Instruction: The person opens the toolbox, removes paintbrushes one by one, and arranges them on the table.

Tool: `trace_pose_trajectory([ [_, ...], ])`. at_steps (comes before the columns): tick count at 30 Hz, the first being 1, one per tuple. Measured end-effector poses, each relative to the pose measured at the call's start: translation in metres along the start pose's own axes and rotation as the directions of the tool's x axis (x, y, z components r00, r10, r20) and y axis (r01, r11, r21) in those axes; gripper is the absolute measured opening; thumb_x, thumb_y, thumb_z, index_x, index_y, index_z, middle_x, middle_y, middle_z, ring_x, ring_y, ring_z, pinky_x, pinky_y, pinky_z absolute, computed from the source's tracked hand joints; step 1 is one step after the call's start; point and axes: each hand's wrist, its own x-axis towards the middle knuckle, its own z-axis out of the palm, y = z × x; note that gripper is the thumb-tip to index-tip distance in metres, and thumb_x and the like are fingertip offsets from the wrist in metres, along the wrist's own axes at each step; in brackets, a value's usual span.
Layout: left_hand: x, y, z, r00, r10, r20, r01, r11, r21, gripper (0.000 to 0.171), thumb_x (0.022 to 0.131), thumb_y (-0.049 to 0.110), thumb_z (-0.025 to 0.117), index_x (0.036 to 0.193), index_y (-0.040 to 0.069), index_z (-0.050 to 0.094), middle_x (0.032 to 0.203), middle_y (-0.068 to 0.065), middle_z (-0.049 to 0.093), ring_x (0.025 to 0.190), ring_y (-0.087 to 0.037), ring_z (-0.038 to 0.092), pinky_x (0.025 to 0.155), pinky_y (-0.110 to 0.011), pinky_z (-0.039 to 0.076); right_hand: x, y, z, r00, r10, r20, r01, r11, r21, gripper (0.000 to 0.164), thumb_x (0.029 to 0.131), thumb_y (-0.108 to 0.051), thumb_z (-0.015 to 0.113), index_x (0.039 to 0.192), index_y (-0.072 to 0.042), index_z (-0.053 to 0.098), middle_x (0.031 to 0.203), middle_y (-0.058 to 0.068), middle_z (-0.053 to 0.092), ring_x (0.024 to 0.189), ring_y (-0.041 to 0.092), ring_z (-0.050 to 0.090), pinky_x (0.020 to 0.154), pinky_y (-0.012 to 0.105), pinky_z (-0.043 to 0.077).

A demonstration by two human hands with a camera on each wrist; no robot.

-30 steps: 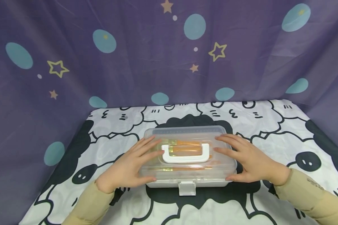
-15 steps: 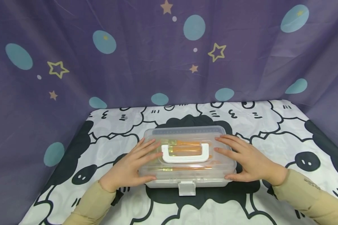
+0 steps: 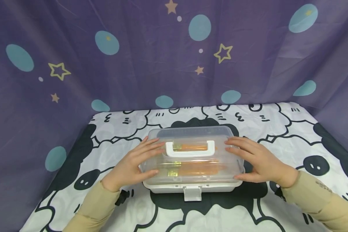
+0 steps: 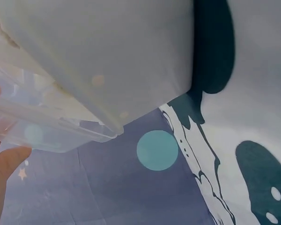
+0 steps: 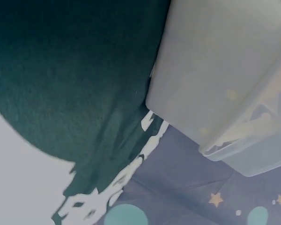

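Note:
A translucent plastic storage box (image 3: 191,189) with a white base stands on the cloth. Its clear lid (image 3: 156,162) is tilted up a little at the front, with a white carry handle (image 3: 190,153) on top. Through the lid several orange-handled paintbrushes (image 3: 195,169) show. My left hand (image 3: 130,166) holds the lid's left end, fingers on top and thumb towards the front. At the right end my right hand (image 3: 262,161) holds it the same way. In the left wrist view the lid's edge (image 4: 47,129) is apart from the box body (image 4: 126,51), near my thumb.
A front latch (image 3: 192,194) hangs down over the cloth. The table is covered by a white cloth (image 3: 220,216) with black cartoon sheep drawings. A purple curtain (image 3: 150,58) with stars and blue ovals hangs behind and at the sides.
The lid's front has tilted upward, and its handle has shifted away from me. Both hands have moved slightly up with the lid. The box base stays in place.

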Motion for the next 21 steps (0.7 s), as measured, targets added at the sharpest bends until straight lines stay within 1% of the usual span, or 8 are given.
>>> trace_pose_trajectory([
  [4,0.001,0.0,0.0,1.0,-0.009,-0.008,0.009,1.0,-0.008,0.05,0.084,0.027,0.073,0.127,0.006,0.059,0.135,-0.013,0.055,0.131,-0.032,0.043,0.117,-0.055,0.024,0.002,-0.002,-0.002,0.997,-0.074,0.009,0.074,0.997,-0.022,0.068,0.083,-0.058,0.063,0.114,0.003,0.062,0.114,0.023,0.059,0.111,0.029,0.05,0.113,0.027,0.031],
  [7,0.002,0.0,-0.001,1.0,-0.018,-0.014,0.017,1.0,-0.013,0.048,0.088,0.033,0.068,0.127,0.006,0.059,0.135,-0.013,0.055,0.131,-0.032,0.043,0.118,-0.054,0.023,0.005,-0.004,-0.003,0.993,-0.114,0.019,0.115,0.992,-0.049,0.06,0.085,-0.052,0.063,0.113,0.001,0.063,0.111,0.021,0.06,0.106,0.03,0.052,0.11,0.029,0.033],
  [10,0.003,0.0,-0.002,0.999,-0.03,-0.017,0.029,0.999,-0.02,0.048,0.091,0.037,0.063,0.126,0.006,0.059,0.135,-0.014,0.054,0.131,-0.033,0.043,0.12,-0.049,0.021,0.008,-0.004,-0.004,0.99,-0.143,0.014,0.144,0.986,-0.085,0.049,0.089,-0.047,0.06,0.111,-0.003,0.064,0.109,0.02,0.061,0.102,0.03,0.054,0.101,0.033,0.039],
  [12,0.004,0.0,-0.003,0.999,-0.042,-0.02,0.041,0.999,-0.025,0.048,0.089,0.035,0.066,0.126,0.005,0.059,0.134,-0.015,0.054,0.131,-0.034,0.044,0.12,-0.048,0.02,0.01,-0.005,-0.005,0.988,-0.157,0.001,0.156,0.982,-0.108,0.044,0.09,-0.045,0.058,0.108,-0.006,0.065,0.108,0.019,0.062,0.099,0.03,0.056,0.092,0.036,0.044],
  [15,0.006,0.0,-0.003,0.998,-0.052,-0.036,0.051,0.998,-0.03,0.049,0.083,0.026,0.074,0.125,0.005,0.06,0.132,-0.016,0.056,0.128,-0.032,0.046,0.118,-0.052,0.024,0.012,-0.006,-0.006,0.983,-0.178,-0.033,0.172,0.976,-0.133,0.038,0.09,-0.042,0.058,0.105,-0.008,0.066,0.104,0.019,0.062,0.095,0.031,0.058,0.08,0.04,0.048],
  [17,0.007,0.0,-0.003,0.997,-0.056,-0.049,0.055,0.998,-0.028,0.052,0.077,0.02,0.077,0.124,0.004,0.06,0.13,-0.015,0.056,0.127,-0.03,0.047,0.116,-0.054,0.027,0.014,-0.006,-0.007,0.981,-0.187,-0.057,0.177,0.974,-0.14,0.036,0.09,-0.04,0.058,0.104,-0.007,0.067,0.102,0.02,0.063,0.092,0.031,0.059,0.076,0.041,0.049],
  [18,0.007,0.0,-0.004,0.997,-0.055,-0.056,0.053,0.998,-0.027,0.052,0.077,0.02,0.078,0.124,0.003,0.06,0.129,-0.016,0.056,0.126,-0.029,0.048,0.115,-0.053,0.029,0.015,-0.006,-0.007,0.979,-0.191,-0.069,0.18,0.973,-0.142,0.036,0.09,-0.039,0.058,0.103,-0.007,0.067,0.1,0.02,0.063,0.091,0.032,0.059,0.074,0.041,0.049],
  [21,0.007,0.0,-0.005,0.996,-0.056,-0.066,0.055,0.998,-0.02,0.055,0.079,0.023,0.077,0.125,0.001,0.058,0.131,-0.017,0.054,0.126,-0.026,0.047,0.115,-0.042,0.033,0.018,-0.007,-0.008,0.976,-0.196,-0.094,0.18,0.971,-0.157,0.036,0.09,-0.039,0.059,0.101,-0.006,0.067,0.098,0.02,0.063,0.089,0.031,0.059,0.072,0.041,0.05],
])
